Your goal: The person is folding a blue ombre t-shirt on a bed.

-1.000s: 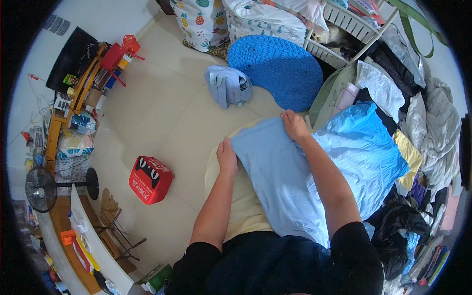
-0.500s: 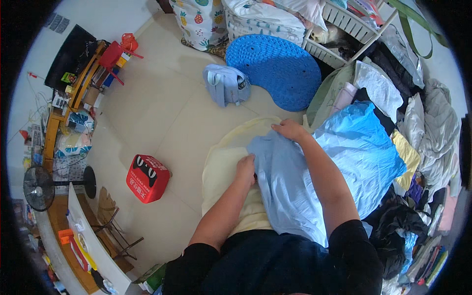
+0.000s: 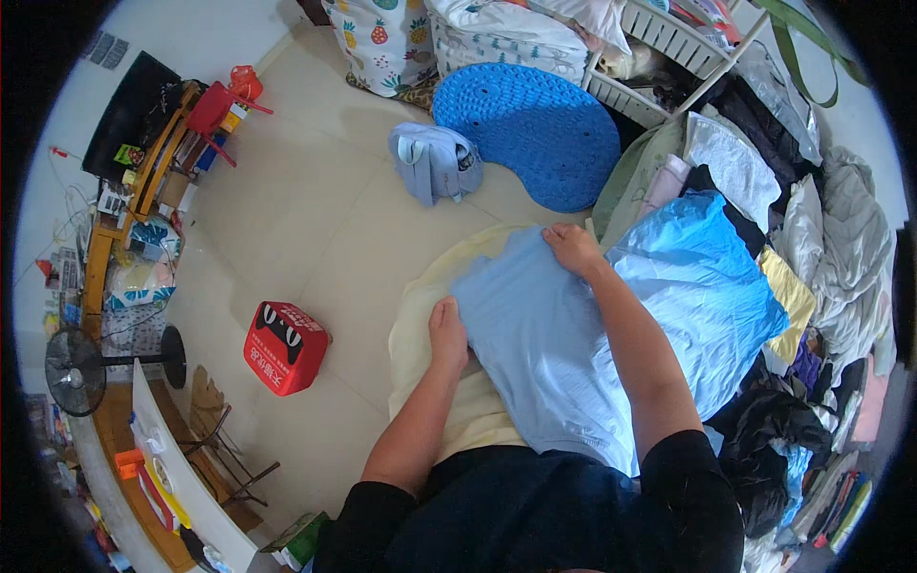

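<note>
A light blue cloth garment (image 3: 535, 334) lies spread over my lap, its far edge pulled wide between my hands. My left hand (image 3: 447, 329) is closed on its left edge. At its far right corner my right hand (image 3: 571, 248) pinches the fabric. Under it spreads a pale yellow cloth (image 3: 413, 315), showing to the left and beyond the far edge. A brighter blue cloth (image 3: 702, 296) lies just right of my right forearm. The garment's near end runs against my dark shirt, and its exact kind cannot be made out.
A red box-shaped stool (image 3: 287, 349) stands on the tiled floor at left. Ahead are a light blue bag (image 3: 435, 162) and a blue curved mat (image 3: 530, 134). Heaped clothes (image 3: 850, 258) line the right side below a white basket rack (image 3: 669, 38). A black fan (image 3: 76, 371) stands far left.
Both hands have moved apart, the left one outward to the left. The light blue garment is now stretched flatter and wider, covering more of the yellow cloth.
</note>
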A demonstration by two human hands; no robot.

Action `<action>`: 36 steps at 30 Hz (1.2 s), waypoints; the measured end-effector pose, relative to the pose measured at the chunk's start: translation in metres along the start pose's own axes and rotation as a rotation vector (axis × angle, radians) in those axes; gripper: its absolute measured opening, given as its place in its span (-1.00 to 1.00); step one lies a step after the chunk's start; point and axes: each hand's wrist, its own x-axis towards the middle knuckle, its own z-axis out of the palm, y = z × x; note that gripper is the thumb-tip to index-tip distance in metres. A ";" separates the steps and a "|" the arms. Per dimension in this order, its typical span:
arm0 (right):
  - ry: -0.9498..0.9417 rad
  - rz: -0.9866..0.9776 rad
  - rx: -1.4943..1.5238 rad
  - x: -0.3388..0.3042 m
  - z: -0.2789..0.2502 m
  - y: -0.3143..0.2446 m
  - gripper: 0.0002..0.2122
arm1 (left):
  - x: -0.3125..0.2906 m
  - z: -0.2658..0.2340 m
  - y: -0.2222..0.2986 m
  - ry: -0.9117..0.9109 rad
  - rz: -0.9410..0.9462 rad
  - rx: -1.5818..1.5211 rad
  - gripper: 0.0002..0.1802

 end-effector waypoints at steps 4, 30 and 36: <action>-0.116 0.085 0.179 0.003 -0.007 -0.010 -0.65 | 0.041 -0.001 -0.006 -0.329 -0.437 -0.378 -0.48; -0.793 0.058 0.997 0.062 -0.019 -0.088 -0.43 | 0.078 0.019 0.134 -0.592 0.325 0.036 -0.39; -0.732 -0.152 0.739 0.064 -0.046 -0.086 -0.68 | 0.066 0.000 0.166 -0.573 0.440 0.366 -0.75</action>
